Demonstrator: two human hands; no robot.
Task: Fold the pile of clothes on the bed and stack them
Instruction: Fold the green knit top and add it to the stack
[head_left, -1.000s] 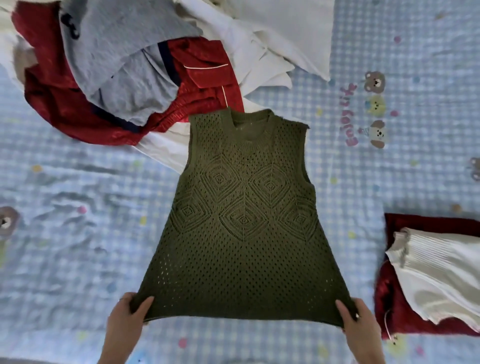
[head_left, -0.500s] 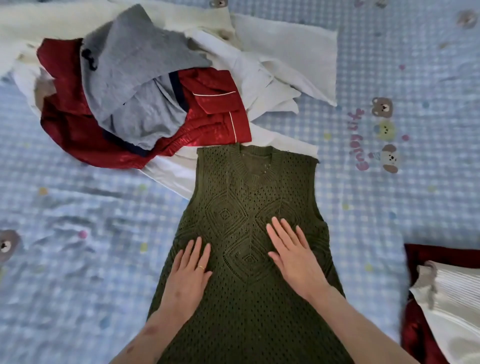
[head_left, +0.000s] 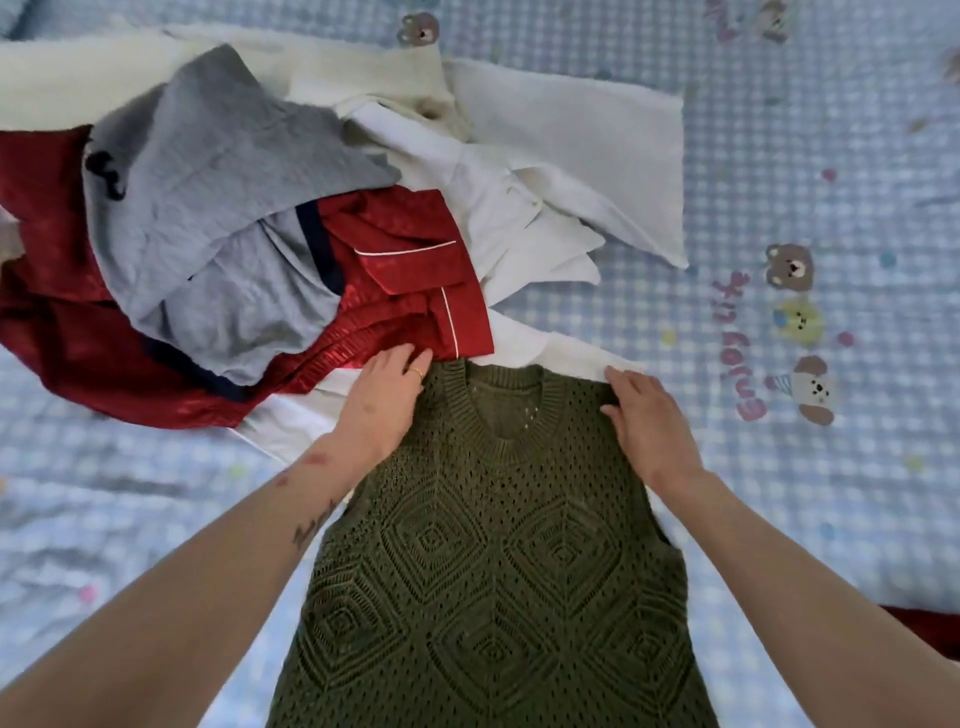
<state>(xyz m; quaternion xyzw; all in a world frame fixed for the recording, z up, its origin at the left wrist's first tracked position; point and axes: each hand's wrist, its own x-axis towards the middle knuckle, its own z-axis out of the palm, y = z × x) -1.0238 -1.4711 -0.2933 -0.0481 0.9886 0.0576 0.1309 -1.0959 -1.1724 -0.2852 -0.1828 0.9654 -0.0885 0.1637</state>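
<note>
An olive green knitted sleeveless top (head_left: 493, 561) lies flat on the bed, neckline away from me. My left hand (head_left: 387, 395) rests flat on its left shoulder, fingers straight. On the right shoulder my right hand (head_left: 647, 415) lies flat as well. Just beyond the neckline sits the unfolded pile: a red satin garment (head_left: 405, 270), a grey garment (head_left: 218, 192) and white clothes (head_left: 571, 156).
The bed has a blue checked cover (head_left: 831, 493) printed with bears. A dark red piece of the folded stack (head_left: 930, 623) shows at the right edge. The pile's white fabric lies under the top's shoulders.
My hands went from the top's hem to its middle, then up to the shoulders. The view moved closer, and the folded stack slid mostly out of frame.
</note>
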